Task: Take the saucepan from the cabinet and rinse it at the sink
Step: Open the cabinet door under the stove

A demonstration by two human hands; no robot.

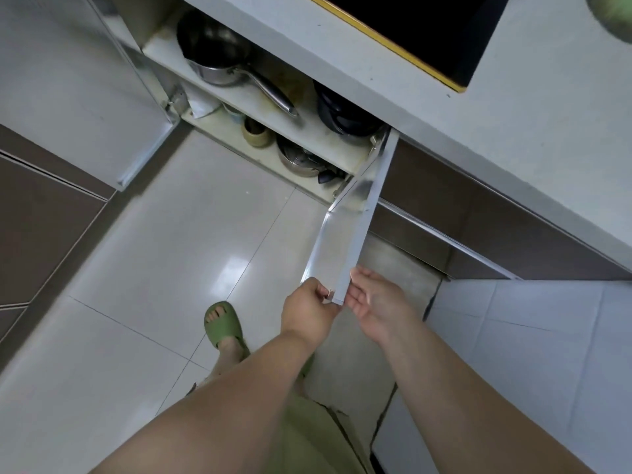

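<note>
Nearest the camera, two bare forearms reach forward from 6 o'clock. A foot in a green slipper (224,325) stands on the pale tiled floor (178,241) at 7 o'clock of the hands.

The left hand (309,314) pinches the free corner of the right cabinet door (349,230), thumb and fingers closed on its inner side. The right hand (376,304) lies against the outer face of the same corner with the palm showing and the fingers spread loosely; whether it actually grips the door cannot be told. The door stands swung out toward the camera, hinged at its far end.

Beyond, at 12 o'clock of the hands, the cabinet (321,138) is open with two shelves visible. The lower shelf holds a steel pot with a lid (301,159) and a small beige cup (256,133). The upper shelf holds the saucepan (213,53), at 11 o'clock, upright, its long handle pointing toward 4 o'clock; neither hand touches it. A dark stack of cookware (345,112) sits just right of the handle's end.

The left cabinet door (68,80) hangs open at 10 o'clock. Farthest, the pale countertop (513,107) carries a black hob (427,32) with a gold edge at 1 o'clock.
</note>
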